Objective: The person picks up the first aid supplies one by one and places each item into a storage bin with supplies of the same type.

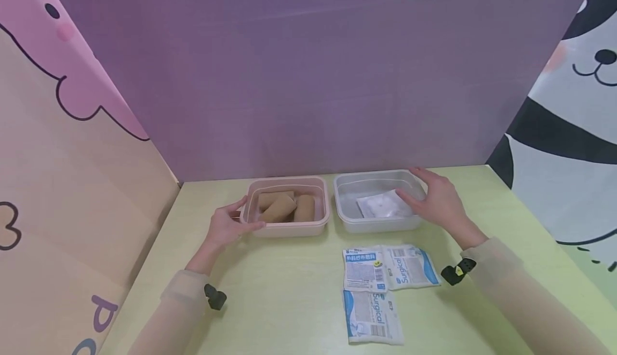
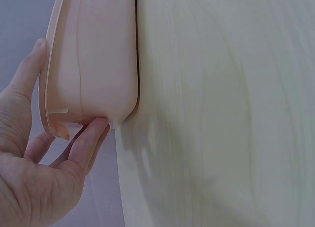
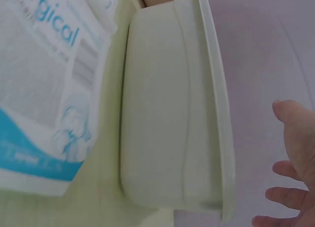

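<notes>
My left hand (image 1: 228, 224) holds the left end of a pink plastic box (image 1: 294, 230). In the left wrist view, the thumb lies along the rim and the fingers (image 2: 91, 138) touch the end wall. Several tan rolls (image 1: 305, 209), like elastic bandages, lie inside the box. To its right stands a white plastic box (image 1: 378, 226) with a flat white packet (image 1: 381, 205) in it. Over that box's right end hovers my right hand (image 1: 438, 198), fingers spread. The right wrist view shows this hand apart from the box wall, holding nothing.
In front of the white box, three blue-and-white packets marked "Surgical" lie flat: a left one (image 1: 365, 272), a right one (image 1: 409, 269) and a front one (image 1: 373, 317). A purple backdrop (image 1: 318, 76) closes off the back of the pale wooden table (image 1: 279, 296).
</notes>
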A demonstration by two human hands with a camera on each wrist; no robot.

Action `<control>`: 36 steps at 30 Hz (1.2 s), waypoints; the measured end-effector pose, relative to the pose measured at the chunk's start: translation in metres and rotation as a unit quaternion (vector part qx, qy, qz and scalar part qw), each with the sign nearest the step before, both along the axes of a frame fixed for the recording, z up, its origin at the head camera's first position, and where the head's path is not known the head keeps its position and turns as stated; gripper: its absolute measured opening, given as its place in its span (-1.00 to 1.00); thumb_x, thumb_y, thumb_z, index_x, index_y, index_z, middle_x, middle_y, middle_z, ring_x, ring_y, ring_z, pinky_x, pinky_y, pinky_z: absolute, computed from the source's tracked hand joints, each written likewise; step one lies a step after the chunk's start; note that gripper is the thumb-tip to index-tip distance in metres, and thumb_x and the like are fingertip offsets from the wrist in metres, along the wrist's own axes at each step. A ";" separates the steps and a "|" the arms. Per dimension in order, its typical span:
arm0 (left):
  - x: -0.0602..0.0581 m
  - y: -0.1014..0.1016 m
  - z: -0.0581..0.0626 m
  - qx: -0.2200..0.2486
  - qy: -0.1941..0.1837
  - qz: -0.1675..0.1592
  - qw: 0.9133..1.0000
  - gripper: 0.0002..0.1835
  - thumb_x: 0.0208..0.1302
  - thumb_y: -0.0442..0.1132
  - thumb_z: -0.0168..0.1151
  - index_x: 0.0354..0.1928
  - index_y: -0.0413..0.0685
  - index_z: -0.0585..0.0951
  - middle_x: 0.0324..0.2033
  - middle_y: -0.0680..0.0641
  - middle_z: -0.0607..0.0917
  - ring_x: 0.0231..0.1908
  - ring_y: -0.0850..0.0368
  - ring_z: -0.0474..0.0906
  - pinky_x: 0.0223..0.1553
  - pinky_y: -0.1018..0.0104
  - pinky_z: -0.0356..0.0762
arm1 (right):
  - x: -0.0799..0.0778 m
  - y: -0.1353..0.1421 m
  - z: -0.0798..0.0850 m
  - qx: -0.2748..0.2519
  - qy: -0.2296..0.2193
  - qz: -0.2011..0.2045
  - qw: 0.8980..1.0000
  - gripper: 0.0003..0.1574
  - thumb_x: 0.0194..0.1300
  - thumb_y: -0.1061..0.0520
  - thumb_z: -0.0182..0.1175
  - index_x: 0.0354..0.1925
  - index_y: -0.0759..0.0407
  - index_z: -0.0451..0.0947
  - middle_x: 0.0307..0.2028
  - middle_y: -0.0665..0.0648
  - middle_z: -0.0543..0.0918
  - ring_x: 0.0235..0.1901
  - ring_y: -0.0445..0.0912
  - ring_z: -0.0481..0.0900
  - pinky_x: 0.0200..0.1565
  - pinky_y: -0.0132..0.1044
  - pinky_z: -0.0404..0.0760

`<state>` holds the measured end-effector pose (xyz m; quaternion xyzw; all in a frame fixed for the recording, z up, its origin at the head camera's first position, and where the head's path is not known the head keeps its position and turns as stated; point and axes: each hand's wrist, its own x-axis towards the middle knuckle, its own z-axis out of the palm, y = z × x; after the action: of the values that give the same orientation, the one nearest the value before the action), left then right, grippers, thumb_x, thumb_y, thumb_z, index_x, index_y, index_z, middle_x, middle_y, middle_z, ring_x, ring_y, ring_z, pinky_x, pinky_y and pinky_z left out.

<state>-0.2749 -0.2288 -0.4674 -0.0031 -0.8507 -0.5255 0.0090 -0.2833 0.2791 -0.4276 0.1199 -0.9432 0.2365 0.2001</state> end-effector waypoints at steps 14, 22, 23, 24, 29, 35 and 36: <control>0.001 -0.003 -0.007 0.003 -0.007 0.000 1.000 0.05 -0.02 -0.06 0.76 0.55 0.00 0.44 0.11 -0.40 0.76 0.01 -0.07 0.76 -0.28 0.42 0.65 | 0.006 0.022 -0.025 -0.022 -0.097 0.015 0.995 -0.01 0.45 -0.22 0.34 0.57 0.27 0.30 0.57 0.60 0.19 0.50 0.59 0.22 0.37 0.58 0.27; -0.001 -0.002 -0.005 0.001 -0.002 -0.002 1.000 0.06 -0.03 -0.05 0.77 0.55 0.04 0.45 0.10 -0.37 0.78 0.01 -0.09 0.75 -0.26 0.38 0.66 | 0.005 0.023 -0.030 -0.030 -0.090 0.013 0.995 -0.01 0.46 -0.21 0.33 0.59 0.27 0.28 0.54 0.63 0.21 0.48 0.60 0.23 0.37 0.58 0.26; -0.001 -0.002 -0.006 0.000 -0.003 -0.002 1.000 0.05 -0.03 -0.05 0.77 0.55 0.05 0.45 0.11 -0.37 0.77 0.02 -0.08 0.75 -0.25 0.39 0.66 | 0.005 0.023 -0.031 -0.030 -0.091 0.013 0.995 -0.01 0.46 -0.21 0.33 0.59 0.28 0.28 0.53 0.64 0.22 0.48 0.60 0.24 0.37 0.57 0.27; -0.001 -0.002 -0.006 -0.002 -0.004 -0.002 1.000 0.05 -0.02 -0.04 0.76 0.55 0.05 0.45 0.11 -0.37 0.77 0.03 -0.09 0.75 -0.25 0.39 0.66 | 0.005 0.022 -0.032 -0.031 -0.091 0.014 0.995 0.00 0.46 -0.20 0.33 0.59 0.29 0.27 0.52 0.64 0.24 0.47 0.60 0.25 0.37 0.56 0.29; 0.000 -0.002 -0.006 -0.007 -0.004 0.000 1.000 0.05 -0.01 -0.04 0.76 0.55 0.06 0.45 0.11 -0.38 0.77 0.00 -0.09 0.75 -0.26 0.38 0.66 | 0.004 0.021 -0.040 -0.040 -0.098 0.021 0.994 0.05 0.44 -0.20 0.34 0.59 0.35 0.22 0.50 0.62 0.30 0.47 0.57 0.28 0.37 0.52 0.32; 0.000 0.000 -0.002 -0.019 -0.007 0.001 1.000 0.04 0.02 -0.01 0.74 0.57 0.09 0.44 0.11 -0.37 0.77 -0.01 -0.08 0.75 -0.27 0.38 0.66 | 0.001 0.023 -0.048 -0.056 -0.134 0.000 0.989 0.15 0.48 -0.32 0.27 0.66 0.29 0.08 0.54 0.55 0.29 0.47 0.53 0.29 0.38 0.51 0.34; 0.000 0.000 -0.001 -0.022 -0.007 0.001 1.000 0.04 0.02 0.00 0.74 0.57 0.10 0.43 0.12 -0.37 0.76 0.00 -0.09 0.76 -0.26 0.38 0.66 | 0.001 0.024 -0.050 -0.060 -0.134 -0.005 0.989 0.16 0.48 -0.33 0.26 0.66 0.28 0.07 0.54 0.55 0.29 0.46 0.54 0.31 0.37 0.51 0.35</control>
<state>-0.2745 -0.2290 -0.4689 0.0019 -0.8624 -0.5063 0.0034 -0.2821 0.3026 -0.4777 0.0703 -0.9461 0.3059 0.0795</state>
